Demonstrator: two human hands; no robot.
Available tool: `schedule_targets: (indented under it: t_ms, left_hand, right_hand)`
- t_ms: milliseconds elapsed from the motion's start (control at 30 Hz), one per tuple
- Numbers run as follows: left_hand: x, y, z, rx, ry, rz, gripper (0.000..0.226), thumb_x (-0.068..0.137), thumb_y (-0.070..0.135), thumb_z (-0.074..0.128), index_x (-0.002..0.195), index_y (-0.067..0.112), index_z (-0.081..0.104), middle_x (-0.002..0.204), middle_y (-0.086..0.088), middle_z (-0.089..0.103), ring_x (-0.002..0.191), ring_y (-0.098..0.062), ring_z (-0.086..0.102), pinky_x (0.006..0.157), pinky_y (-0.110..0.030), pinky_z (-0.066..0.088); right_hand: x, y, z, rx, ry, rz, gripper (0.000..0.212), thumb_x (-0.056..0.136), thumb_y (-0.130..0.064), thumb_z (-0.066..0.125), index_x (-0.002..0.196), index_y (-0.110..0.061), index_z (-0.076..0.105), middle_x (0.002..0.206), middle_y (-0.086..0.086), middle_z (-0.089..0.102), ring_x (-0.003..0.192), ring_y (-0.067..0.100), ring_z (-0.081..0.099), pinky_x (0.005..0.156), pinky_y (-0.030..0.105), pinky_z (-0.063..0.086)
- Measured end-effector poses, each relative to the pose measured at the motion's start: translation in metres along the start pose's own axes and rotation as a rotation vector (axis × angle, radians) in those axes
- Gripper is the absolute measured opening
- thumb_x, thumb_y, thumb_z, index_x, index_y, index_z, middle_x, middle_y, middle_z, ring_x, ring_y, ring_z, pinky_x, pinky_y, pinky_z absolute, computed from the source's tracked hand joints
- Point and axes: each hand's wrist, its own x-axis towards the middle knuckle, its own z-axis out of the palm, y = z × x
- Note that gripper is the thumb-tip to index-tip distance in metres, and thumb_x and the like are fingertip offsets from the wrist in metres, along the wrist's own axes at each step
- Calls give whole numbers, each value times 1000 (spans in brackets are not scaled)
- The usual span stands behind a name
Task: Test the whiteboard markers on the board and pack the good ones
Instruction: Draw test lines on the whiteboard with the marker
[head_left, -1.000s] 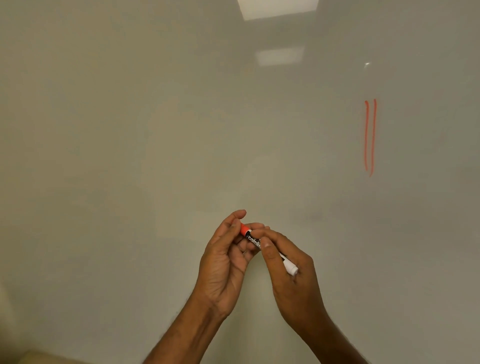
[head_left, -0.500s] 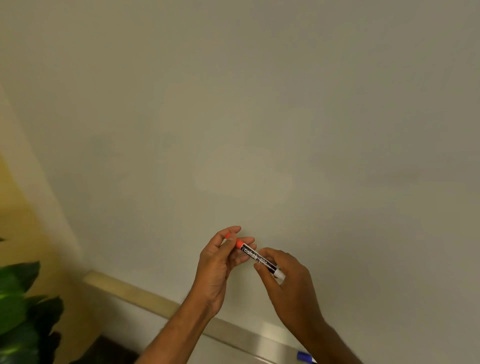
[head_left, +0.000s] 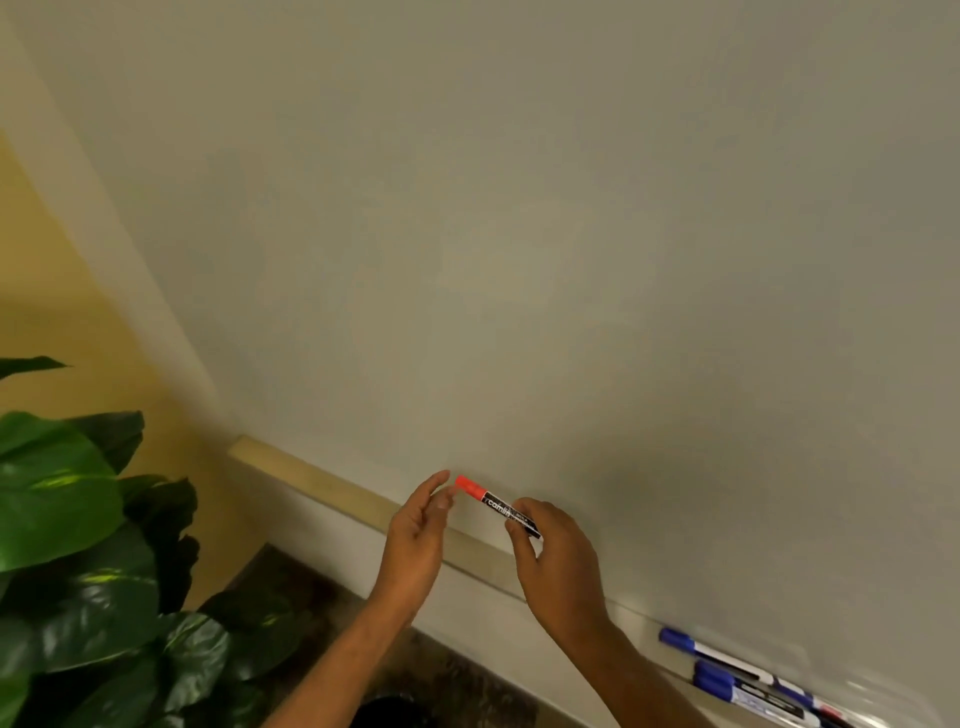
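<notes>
My right hand (head_left: 558, 564) grips a capped red whiteboard marker (head_left: 493, 506) by its black barrel, the red cap pointing up-left. My left hand (head_left: 418, 530) hovers just left of the cap with its fingers spread, not touching it. Both hands are in front of the lower part of the whiteboard (head_left: 571, 234). Several blue-capped markers (head_left: 727, 670) lie on the board's ledge at the lower right, some inside a clear plastic pouch (head_left: 857, 712).
A wooden ledge (head_left: 311, 478) runs along the board's bottom edge. A large green leafy plant (head_left: 78, 545) stands at the lower left against a yellow wall (head_left: 57, 312). A dark stone floor (head_left: 291, 587) shows below.
The view has tilted down and left; the red lines on the board have left the frame. My left hand has let go of the marker's cap and opened. The ledge markers have come into view.
</notes>
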Motion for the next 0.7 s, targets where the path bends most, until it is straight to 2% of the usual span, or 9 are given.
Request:
schedule_targets:
  t_ms: [67,133,167,233,300,433,533,700]
  left_hand:
    - [-1,-27,-14,195,0,24,40,107,30,45,147,34,47,143,13,57,133,-7,52,113,-23,38]
    - [-1,-52,-29,393,-6,66,45,108,25,44,153,30,39,138,15,57,125,-2,53,106,-14,37]
    - [0,-64,-35,498,-11,100,47,108,21,44,155,26,36,145,10,53,131,-5,49,110,-16,34]
    - [2,-85,-44,687,-39,142,53,108,17,43,159,22,29,164,2,31,150,-9,25,119,-24,19]
    - [7,-104,-52,813,-63,135,56,109,19,39,162,21,18,169,1,14,153,-7,4,122,-27,6]
    - [17,-133,-58,925,-101,140,59,111,20,30,163,20,1,168,3,-8,151,-9,-16,121,-28,-9]
    - [25,-151,-60,970,-123,190,61,111,20,28,161,19,-7,165,3,-17,150,-11,-23,124,-31,-11]
    - [38,-166,-56,971,-148,243,62,111,17,25,153,22,-19,162,0,-24,148,-14,-30,114,-22,-25]
  right_hand:
    - [-1,10,23,-15,-26,19,15,96,-22,64,111,-21,69,97,-12,67,89,12,62,78,27,52]
    - [-1,21,43,-33,-50,34,15,97,-23,63,111,-21,68,97,-9,68,89,15,63,78,32,54]
    - [-1,25,52,-44,-63,40,15,97,-23,62,111,-20,68,96,-8,68,88,16,63,77,33,54]
    - [-1,33,69,-75,-84,39,14,97,-22,62,109,-19,68,94,-5,68,85,18,63,74,35,54]
    - [1,41,87,-106,-107,51,13,96,-21,63,108,-18,68,92,-4,68,81,19,63,71,37,54]
    - [3,56,120,-172,-159,50,12,95,-18,64,105,-16,68,90,-2,68,79,21,63,69,37,54]
    - [5,66,142,-225,-192,45,15,95,-18,62,109,-16,68,95,-1,69,84,20,64,73,34,52]
    - [11,80,172,-267,-250,57,19,100,-22,55,116,-18,65,106,-2,67,95,15,61,84,30,48]
